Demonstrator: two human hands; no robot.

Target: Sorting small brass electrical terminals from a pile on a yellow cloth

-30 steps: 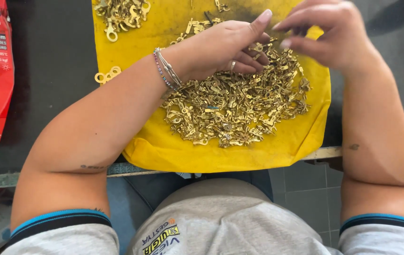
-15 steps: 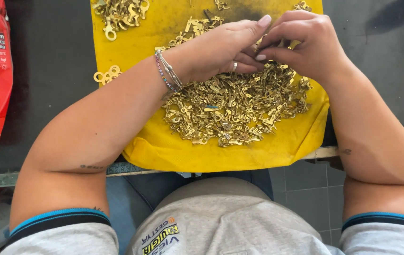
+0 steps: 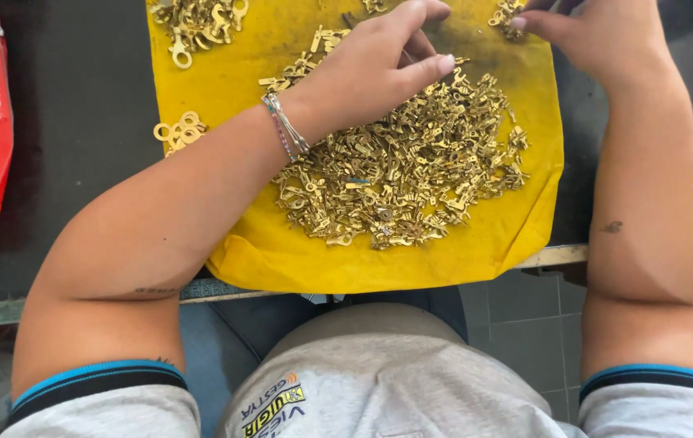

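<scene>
I am sorting brass terminals (image 3: 399, 170) heaped on the yellow cloth (image 3: 281, 259). My left hand (image 3: 371, 69) rests on the heap, fingers loosely curled, holding nothing I can see. My right hand (image 3: 598, 36) reaches the small pile (image 3: 508, 18) at the cloth's far corner; its grip I cannot tell. Next calls for a fine pinch on 1 piece.

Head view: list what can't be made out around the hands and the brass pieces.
- Right hand: fingertips cut off by the top edge.
- Left hand: any piece under its palm is hidden.
- Far brass pile: cropped by the top edge.
- Main pile of brass terminals: single shapes too small.
</scene>
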